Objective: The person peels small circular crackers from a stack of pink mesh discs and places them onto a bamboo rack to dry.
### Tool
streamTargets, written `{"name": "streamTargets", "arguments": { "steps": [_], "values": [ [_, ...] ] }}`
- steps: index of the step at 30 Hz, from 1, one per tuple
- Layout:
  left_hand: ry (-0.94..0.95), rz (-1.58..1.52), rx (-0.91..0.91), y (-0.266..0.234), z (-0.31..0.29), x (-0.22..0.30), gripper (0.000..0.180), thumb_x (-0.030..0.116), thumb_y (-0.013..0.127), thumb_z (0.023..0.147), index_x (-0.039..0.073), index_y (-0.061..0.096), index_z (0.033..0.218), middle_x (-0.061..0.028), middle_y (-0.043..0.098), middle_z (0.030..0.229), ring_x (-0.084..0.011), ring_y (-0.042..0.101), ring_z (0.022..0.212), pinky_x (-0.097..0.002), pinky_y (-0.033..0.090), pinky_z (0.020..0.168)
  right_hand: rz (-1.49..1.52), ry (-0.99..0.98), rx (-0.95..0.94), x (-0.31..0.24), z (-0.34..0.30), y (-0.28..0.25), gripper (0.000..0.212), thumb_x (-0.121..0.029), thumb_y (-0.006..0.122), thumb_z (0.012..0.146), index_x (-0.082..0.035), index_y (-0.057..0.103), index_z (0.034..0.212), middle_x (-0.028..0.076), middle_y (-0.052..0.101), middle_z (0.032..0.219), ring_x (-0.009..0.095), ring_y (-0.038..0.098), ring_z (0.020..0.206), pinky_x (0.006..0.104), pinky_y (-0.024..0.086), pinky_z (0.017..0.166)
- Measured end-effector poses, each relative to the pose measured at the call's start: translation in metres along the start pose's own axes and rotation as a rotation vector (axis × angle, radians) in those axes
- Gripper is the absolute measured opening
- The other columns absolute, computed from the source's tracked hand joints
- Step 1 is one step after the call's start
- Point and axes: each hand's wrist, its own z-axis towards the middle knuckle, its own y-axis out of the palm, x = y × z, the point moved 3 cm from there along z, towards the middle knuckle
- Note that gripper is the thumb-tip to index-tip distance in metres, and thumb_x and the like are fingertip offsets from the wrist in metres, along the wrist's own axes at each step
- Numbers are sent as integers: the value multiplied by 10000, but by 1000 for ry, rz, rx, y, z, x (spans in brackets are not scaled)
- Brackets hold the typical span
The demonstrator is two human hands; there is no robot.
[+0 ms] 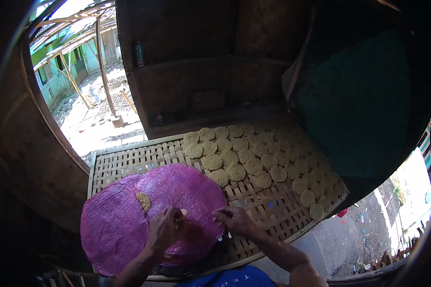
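Note:
A large round purple sheet (177, 184), shiny like plastic, lies on the near left of a woven bamboo tray. A second purple piece (112, 222) overlaps its left side, and a beige flat round (143, 202) peeks out at the seam. Over the purple sheet my left hand (166, 227) is closed, fingers curled; a small pale bit shows at its fingertips, too small to name. My right hand (234, 221) is at the sheet's right edge with its fingers drawn together; what they hold, if anything, is hidden.
Many beige flat rounds (235, 172) lie in rows on the far and right parts of the bamboo tray (273, 213). A dark wooden wall (187, 86) rises behind it. Left is an opening onto a sunlit yard (100, 105); dark green cloth (359, 105) hangs right.

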Motion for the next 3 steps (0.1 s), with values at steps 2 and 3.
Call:
{"name": "streamTargets", "arguments": {
  "steps": [2,3],
  "values": [
    [86,-173,-111,9,-4,32,246,172,733,768,94,607,964,-109,633,882,-289,669,780,-381,508,653,239,129,-92,11,3,20,464,-443,664,897,-56,644,1153,83,706,974,184,680,798,280,546,722],
    [82,-171,-109,8,-6,31,246,172,733,768,94,607,964,-109,633,882,-289,669,780,-381,508,653,474,255,-196,18,8,28,444,-441,663,899,-103,650,1185,84,706,1002,196,684,828,289,551,751]
  ]
}}
